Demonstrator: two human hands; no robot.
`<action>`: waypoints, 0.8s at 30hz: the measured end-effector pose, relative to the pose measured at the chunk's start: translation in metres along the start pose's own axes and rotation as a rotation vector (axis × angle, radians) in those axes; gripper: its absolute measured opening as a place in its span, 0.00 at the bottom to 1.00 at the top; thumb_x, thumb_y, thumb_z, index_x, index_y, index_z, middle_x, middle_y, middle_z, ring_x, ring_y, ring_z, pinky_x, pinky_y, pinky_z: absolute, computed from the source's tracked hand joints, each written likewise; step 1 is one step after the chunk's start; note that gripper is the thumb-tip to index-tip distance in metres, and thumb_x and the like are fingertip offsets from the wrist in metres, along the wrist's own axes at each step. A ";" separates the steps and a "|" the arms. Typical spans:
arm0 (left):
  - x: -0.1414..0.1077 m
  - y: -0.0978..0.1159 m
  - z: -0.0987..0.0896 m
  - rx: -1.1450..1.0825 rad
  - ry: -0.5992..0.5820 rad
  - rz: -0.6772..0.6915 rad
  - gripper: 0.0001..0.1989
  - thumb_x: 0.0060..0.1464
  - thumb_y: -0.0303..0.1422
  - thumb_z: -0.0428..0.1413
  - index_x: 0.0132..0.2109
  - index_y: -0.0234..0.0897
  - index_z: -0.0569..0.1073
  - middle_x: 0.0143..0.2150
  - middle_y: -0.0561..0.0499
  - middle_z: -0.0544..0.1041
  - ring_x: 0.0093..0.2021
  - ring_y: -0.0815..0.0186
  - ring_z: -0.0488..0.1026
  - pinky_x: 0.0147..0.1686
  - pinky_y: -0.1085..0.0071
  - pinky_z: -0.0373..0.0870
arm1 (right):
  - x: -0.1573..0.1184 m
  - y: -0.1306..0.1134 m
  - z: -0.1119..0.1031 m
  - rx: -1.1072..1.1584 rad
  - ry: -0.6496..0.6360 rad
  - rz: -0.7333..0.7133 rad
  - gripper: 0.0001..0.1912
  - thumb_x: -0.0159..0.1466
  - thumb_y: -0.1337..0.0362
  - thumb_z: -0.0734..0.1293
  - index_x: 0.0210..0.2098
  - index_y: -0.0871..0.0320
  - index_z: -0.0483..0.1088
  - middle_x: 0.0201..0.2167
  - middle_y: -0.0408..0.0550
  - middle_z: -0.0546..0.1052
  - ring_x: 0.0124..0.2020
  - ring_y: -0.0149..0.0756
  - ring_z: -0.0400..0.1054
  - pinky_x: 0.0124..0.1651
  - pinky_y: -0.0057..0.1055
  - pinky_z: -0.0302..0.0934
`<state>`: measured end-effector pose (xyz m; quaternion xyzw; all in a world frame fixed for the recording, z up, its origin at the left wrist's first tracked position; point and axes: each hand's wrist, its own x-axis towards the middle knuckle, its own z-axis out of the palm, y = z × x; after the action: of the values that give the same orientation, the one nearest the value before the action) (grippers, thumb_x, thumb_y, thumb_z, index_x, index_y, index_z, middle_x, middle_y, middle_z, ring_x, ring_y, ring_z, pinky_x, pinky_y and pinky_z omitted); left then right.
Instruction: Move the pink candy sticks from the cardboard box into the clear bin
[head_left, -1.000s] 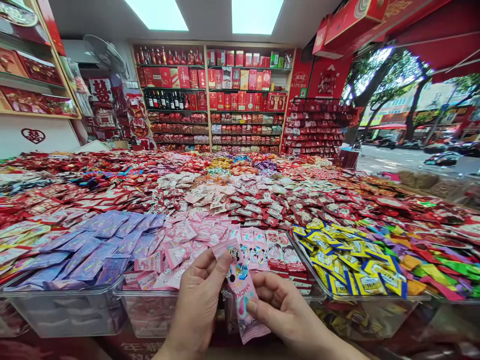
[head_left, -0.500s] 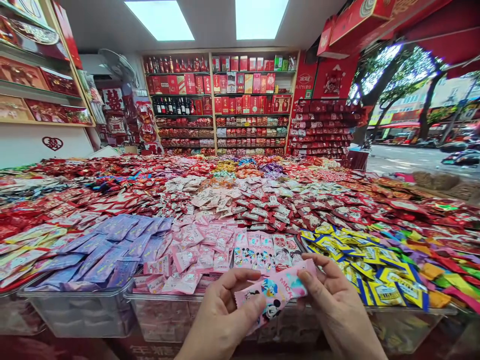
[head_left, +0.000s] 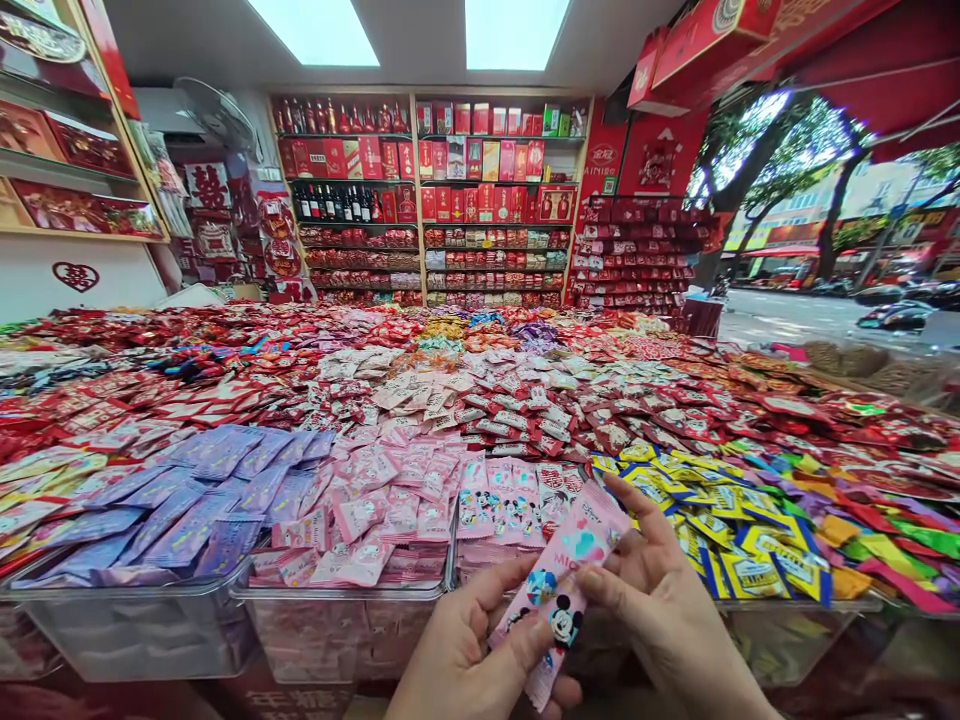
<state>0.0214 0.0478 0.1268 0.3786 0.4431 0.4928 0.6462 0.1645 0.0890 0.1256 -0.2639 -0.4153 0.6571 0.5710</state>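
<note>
A pink candy packet [head_left: 574, 575] printed with cartoon mouse and duck figures slants between my two hands, its upper end leaning right. My left hand [head_left: 480, 640] pinches its lower part with thumb on top and fingers underneath. On the other side my right hand [head_left: 649, 585] has its thumb pressed on the packet's middle, the index finger raised near the top end. Just beyond the hands lie matching pink cartoon packets [head_left: 499, 500] and red-and-white packets [head_left: 559, 490] in a clear bin.
Purple packets [head_left: 195, 500] and small pink packets [head_left: 375, 510] fill clear bins to the left. Yellow-and-blue packets [head_left: 720, 520] lie at the right. Heaps of red sweets [head_left: 187, 390] stretch back toward shelves [head_left: 420, 200] of bottles and boxes. A street [head_left: 795, 315] shows at right.
The packet has turned from nearly level to a steep slant, its right end now raised. My hands moved slightly with it and still hold it. The view shifted a little.
</note>
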 end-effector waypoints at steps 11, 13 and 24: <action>-0.001 -0.010 0.008 0.049 0.023 0.039 0.42 0.42 0.43 0.60 0.61 0.35 0.51 0.28 0.53 0.74 0.24 0.65 0.76 0.19 0.78 0.70 | 0.005 0.007 -0.007 -0.010 -0.030 0.032 0.37 0.51 0.67 0.70 0.53 0.51 0.46 0.27 0.43 0.74 0.28 0.31 0.69 0.32 0.29 0.63; -0.001 -0.011 0.008 0.056 0.044 0.056 0.43 0.44 0.42 0.60 0.62 0.35 0.47 0.28 0.53 0.74 0.25 0.65 0.76 0.20 0.77 0.70 | 0.005 0.008 -0.003 -0.035 -0.061 0.048 0.38 0.50 0.67 0.71 0.52 0.52 0.45 0.29 0.44 0.74 0.29 0.31 0.70 0.33 0.29 0.63; 0.001 -0.023 -0.002 0.408 -0.092 0.137 0.26 0.52 0.39 0.51 0.56 0.36 0.58 0.28 0.52 0.73 0.22 0.71 0.70 0.21 0.76 0.63 | 0.110 -0.009 0.004 -0.631 -0.079 0.180 0.29 0.49 0.70 0.68 0.48 0.60 0.54 0.19 0.37 0.66 0.20 0.25 0.61 0.21 0.21 0.56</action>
<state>0.0267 0.0431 0.1048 0.5527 0.4768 0.4181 0.5407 0.1426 0.1941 0.1490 -0.4378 -0.5952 0.5536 0.3841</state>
